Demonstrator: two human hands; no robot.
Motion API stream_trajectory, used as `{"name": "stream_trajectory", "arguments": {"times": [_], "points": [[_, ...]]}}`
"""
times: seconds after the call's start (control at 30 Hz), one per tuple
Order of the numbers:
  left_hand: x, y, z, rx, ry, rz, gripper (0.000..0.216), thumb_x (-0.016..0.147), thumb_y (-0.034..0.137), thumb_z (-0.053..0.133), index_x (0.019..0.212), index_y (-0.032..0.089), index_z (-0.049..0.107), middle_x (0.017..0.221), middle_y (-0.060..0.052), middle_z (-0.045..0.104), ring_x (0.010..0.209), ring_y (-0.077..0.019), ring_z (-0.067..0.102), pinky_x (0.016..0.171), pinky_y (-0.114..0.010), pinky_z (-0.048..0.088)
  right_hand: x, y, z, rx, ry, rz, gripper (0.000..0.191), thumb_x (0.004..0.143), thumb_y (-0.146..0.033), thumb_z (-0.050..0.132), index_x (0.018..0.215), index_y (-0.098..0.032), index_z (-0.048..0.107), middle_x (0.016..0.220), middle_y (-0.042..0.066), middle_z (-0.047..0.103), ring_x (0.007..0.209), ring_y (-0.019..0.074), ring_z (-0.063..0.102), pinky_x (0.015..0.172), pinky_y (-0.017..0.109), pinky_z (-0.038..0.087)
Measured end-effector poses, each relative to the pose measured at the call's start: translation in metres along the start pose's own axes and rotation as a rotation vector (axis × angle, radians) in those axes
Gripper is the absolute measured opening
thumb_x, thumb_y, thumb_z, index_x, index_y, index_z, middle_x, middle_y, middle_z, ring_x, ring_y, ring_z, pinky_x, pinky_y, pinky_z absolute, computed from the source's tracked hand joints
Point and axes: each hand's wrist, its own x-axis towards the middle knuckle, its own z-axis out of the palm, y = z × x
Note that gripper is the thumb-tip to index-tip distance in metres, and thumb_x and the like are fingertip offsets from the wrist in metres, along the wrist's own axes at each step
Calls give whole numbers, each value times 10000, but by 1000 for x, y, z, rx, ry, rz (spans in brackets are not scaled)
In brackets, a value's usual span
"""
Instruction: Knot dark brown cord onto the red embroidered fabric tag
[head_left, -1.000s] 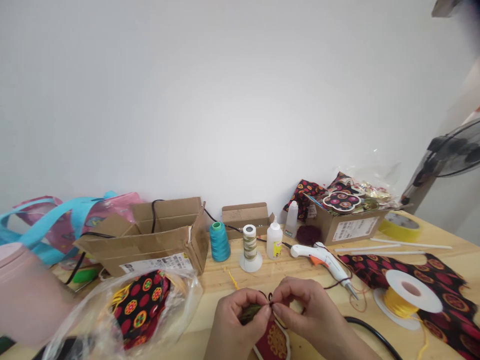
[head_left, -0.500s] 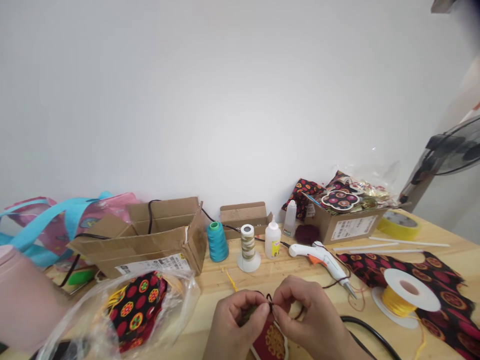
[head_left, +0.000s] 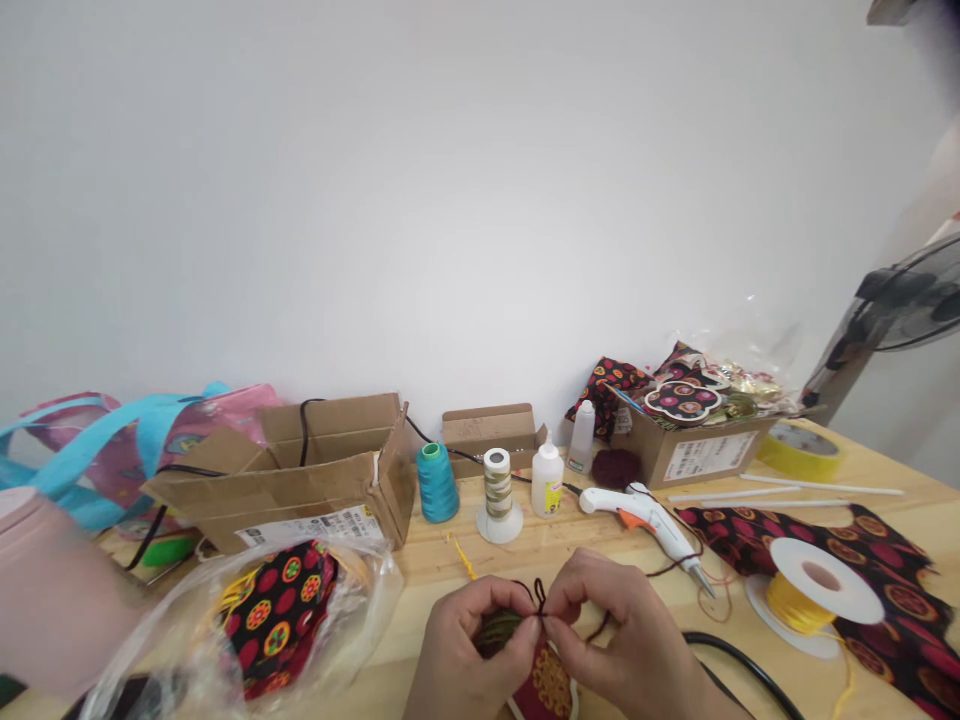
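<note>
My left hand (head_left: 469, 655) and my right hand (head_left: 611, 640) meet low in the middle of the view, both pinched on a thin dark cord (head_left: 538, 595) that loops up between the fingertips. Under the left fingers sits a small olive-green tassel or thread bundle (head_left: 499, 628). Below the hands hangs a red ornament with a gold pattern (head_left: 547, 685), partly cut off by the frame's edge. A loose end of the dark cord curves out to the right of my right hand.
On the wooden table (head_left: 525, 550) stand a teal thread cone (head_left: 437, 485), a striped spool (head_left: 498, 495), a glue bottle (head_left: 547, 482), a white glue gun (head_left: 649, 520), a yellow cord reel (head_left: 814, 595), patterned fabric (head_left: 885, 575), cardboard boxes (head_left: 300, 480) and a plastic bag of fabric (head_left: 277, 610).
My hands stay together on the cord with small finger shifts; the cord's loop stands a little higher. The view has moved slightly.
</note>
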Motion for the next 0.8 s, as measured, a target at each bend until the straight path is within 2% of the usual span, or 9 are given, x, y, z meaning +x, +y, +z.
{"name": "stream_trajectory", "arguments": {"times": [0.1, 0.17, 0.27, 0.5, 0.7, 0.8], "points": [[-2, -4, -4, 49, 49, 86, 58, 607, 118, 573, 612, 163, 610, 603, 1, 637, 565, -122, 575, 538, -176, 454, 0, -1, -4, 31, -6, -78, 151, 597, -13, 532, 581, -161, 558, 547, -5, 583, 546, 104, 534, 527, 190, 405], [-2, -5, -6, 80, 67, 145, 56, 621, 133, 573, 627, 171, 613, 613, 1, 642, 565, -126, 582, 536, -177, 461, 0, -2, -7, 54, -14, -77, 157, 610, -10, 537, 609, -167, 554, 578, -7, 588, 573, 106, 537, 548, 195, 406], [-2, -6, -7, 121, 65, 223, 65, 631, 132, 569, 627, 178, 614, 599, 8, 641, 547, -120, 582, 521, -168, 462, 0, -3, -9, 75, -19, -55, 158, 625, -19, 547, 665, -171, 561, 618, -5, 585, 603, 113, 539, 565, 206, 409], [-3, -3, -5, 190, 27, 324, 108, 625, 94, 544, 626, 176, 614, 586, 8, 637, 542, -122, 581, 520, -174, 460, 2, -3, -9, 78, -49, -158, 177, 652, -21, 542, 723, -171, 602, 660, 16, 613, 645, 125, 544, 602, 224, 411], [-3, 3, -3, 197, 39, 311, 119, 608, 80, 555, 596, 182, 617, 581, 9, 647, 528, -119, 580, 509, -167, 452, 2, -1, -9, 87, -73, -28, 156, 633, -28, 531, 623, -174, 583, 607, 6, 609, 604, 124, 548, 576, 220, 417], [-4, 4, -2, 196, 23, 313, 123, 610, 81, 550, 604, 183, 619, 592, 2, 651, 540, -129, 590, 519, -179, 460, 2, 1, -8, 73, -74, -19, 143, 631, -41, 532, 617, -175, 579, 598, 5, 602, 584, 123, 544, 555, 215, 417]]}}
